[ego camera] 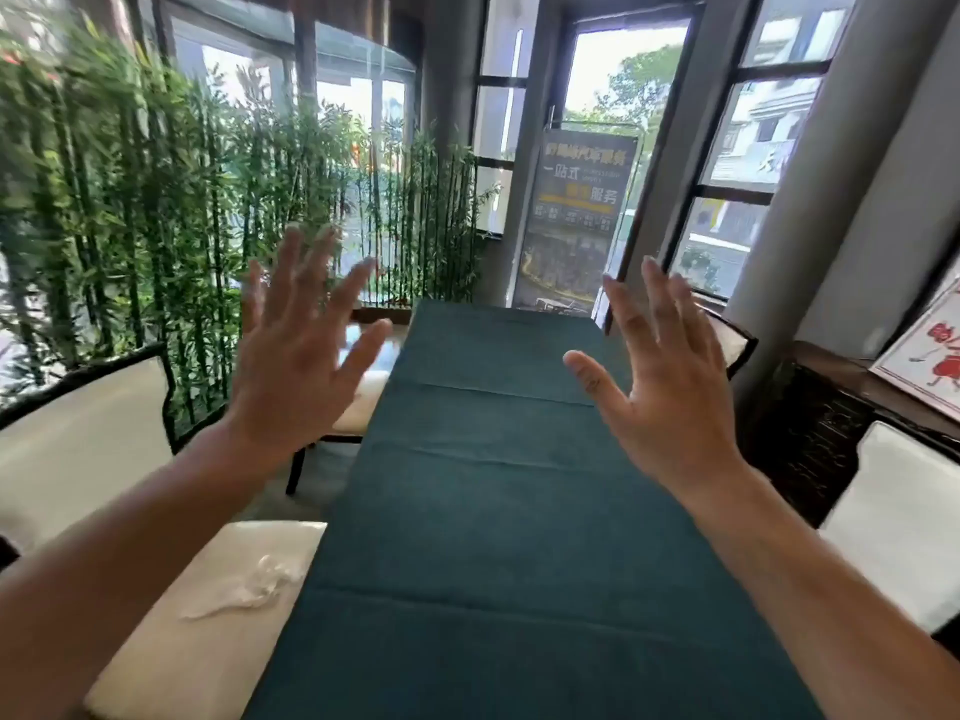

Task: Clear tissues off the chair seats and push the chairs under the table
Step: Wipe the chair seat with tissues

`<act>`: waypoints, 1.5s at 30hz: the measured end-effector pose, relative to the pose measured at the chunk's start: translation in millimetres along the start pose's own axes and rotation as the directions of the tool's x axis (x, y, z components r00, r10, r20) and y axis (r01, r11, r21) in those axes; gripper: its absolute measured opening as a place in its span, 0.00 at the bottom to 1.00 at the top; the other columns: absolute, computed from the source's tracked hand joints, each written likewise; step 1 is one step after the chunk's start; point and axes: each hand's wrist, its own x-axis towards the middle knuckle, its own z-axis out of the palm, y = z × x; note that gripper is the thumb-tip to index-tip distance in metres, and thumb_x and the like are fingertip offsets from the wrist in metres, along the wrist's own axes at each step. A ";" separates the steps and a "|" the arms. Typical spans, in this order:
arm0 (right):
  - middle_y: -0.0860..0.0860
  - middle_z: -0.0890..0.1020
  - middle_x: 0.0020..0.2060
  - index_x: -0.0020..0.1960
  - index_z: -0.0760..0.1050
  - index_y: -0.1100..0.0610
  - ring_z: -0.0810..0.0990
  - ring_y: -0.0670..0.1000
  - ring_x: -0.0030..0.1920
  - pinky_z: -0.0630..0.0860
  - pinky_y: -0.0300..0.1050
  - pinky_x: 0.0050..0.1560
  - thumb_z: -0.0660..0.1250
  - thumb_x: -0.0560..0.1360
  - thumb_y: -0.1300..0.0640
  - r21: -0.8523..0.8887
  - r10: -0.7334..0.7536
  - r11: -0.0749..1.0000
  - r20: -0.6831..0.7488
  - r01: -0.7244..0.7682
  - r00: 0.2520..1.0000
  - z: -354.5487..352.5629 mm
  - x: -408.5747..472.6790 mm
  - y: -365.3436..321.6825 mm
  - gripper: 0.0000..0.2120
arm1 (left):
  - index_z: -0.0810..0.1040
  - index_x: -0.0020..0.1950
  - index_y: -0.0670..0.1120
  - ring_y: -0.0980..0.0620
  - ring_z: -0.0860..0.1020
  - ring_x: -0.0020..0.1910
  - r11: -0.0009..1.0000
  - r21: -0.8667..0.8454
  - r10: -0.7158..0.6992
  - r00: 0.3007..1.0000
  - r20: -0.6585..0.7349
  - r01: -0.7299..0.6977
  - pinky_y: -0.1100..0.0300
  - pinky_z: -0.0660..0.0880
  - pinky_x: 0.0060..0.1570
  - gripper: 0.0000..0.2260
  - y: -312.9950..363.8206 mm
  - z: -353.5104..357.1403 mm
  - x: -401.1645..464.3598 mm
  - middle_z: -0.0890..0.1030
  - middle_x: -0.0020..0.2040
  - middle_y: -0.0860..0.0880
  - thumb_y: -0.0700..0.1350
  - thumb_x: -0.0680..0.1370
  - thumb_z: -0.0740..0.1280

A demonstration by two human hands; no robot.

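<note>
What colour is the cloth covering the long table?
Dark teal green, plain with fold creases, on the tablecloth; the head view shows it.

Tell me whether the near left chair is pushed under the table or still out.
Still out. The near left chair's seat lies exposed beside the green-clothed table, with a crumpled tissue on it. Both hands are raised and hold nothing.

tissue point(249, 584): white, crumpled, lying on the near left seat
chairs point(83, 439): cream cushions, dark frames, beside the teal-clothed table point(493, 511)
</note>
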 end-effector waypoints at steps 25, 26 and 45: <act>0.50 0.52 0.83 0.82 0.56 0.44 0.47 0.53 0.83 0.53 0.61 0.80 0.53 0.81 0.33 0.324 -0.232 0.935 0.260 0.142 0.937 204.7 -45.1 -216.3 0.32 | 0.70 0.77 0.48 0.38 0.56 0.81 0.951 0.262 -0.220 0.952 0.214 0.161 0.34 0.58 0.75 0.25 -232.0 -60.7 -194.5 0.62 0.81 0.44 0.59 0.85 0.56; 0.50 0.52 0.83 0.82 0.56 0.44 0.47 0.53 0.83 0.52 0.60 0.80 0.53 0.81 0.33 0.334 -0.247 0.930 0.257 0.154 0.934 212.8 -39.1 -222.1 0.32 | 0.70 0.77 0.48 0.38 0.57 0.81 0.950 0.271 -0.216 0.956 0.197 0.159 0.34 0.58 0.75 0.23 -239.9 -59.2 -192.9 0.62 0.81 0.44 0.58 0.85 0.57; 0.50 0.52 0.83 0.82 0.56 0.43 0.48 0.53 0.83 0.53 0.57 0.79 0.55 0.81 0.35 0.254 -0.039 0.967 0.271 -0.032 0.962 310.4 25.3 -393.3 0.31 | 0.68 0.79 0.48 0.39 0.53 0.82 0.975 0.084 -0.223 0.931 0.291 0.207 0.36 0.54 0.77 0.26 -455.0 6.2 -192.5 0.59 0.82 0.44 0.59 0.84 0.58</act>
